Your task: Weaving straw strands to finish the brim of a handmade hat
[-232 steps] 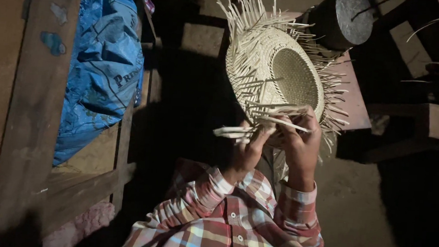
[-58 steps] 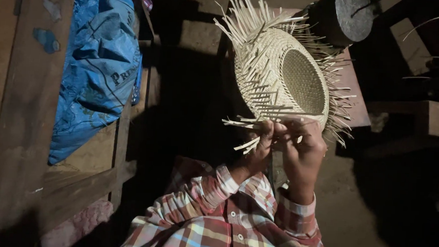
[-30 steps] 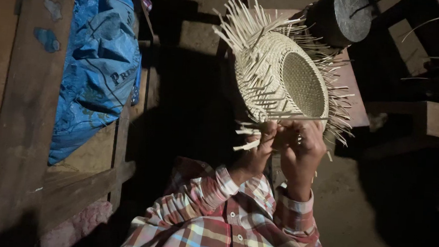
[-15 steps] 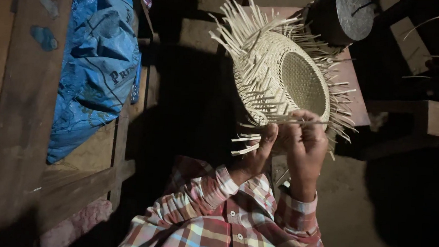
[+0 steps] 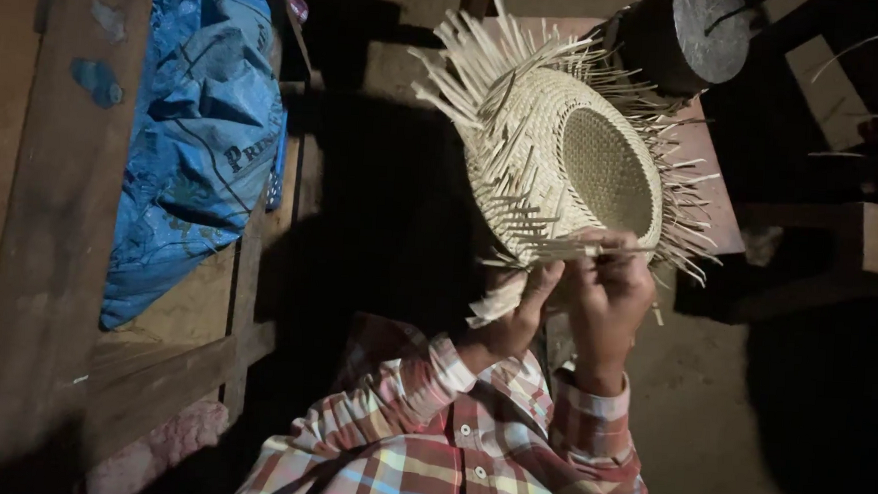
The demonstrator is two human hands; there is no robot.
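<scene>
Pale woven straw basket [image 5: 574, 164], bowl-shaped: base and wall woven, rim unfinished, loose strip ends bristling all round; held tilted above person's lap; left hand [image 5: 515, 316] pinching rim strips; right hand [image 5: 612, 291] closed on strip at near rim.

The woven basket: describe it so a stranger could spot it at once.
Start at the blue plastic sack lying on the wooden frame at left, then look right across the dark gap. The woven basket sits above the left hand and right hand, which grip its lower rim. Only it is pale, round and bristling with loose strips.
</scene>
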